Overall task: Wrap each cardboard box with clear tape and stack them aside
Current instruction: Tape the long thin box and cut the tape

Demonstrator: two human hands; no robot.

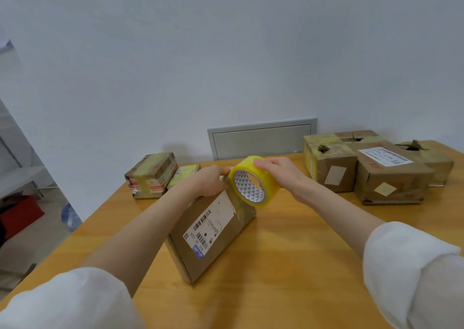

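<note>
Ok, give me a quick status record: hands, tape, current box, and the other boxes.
box: stands on edge on table, label facing camera
left hand: grips box's top end
right hand: holds tape roll at box's top corner
tape: strip runs from roll onto box
back left: two taped boxes
back right: group of torn boxes

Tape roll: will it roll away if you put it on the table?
Likely, on its round edge: the tape roll is a ring and the table looks smooth. Laid flat it should stay. It seems light: the right hand holds it up.
</note>
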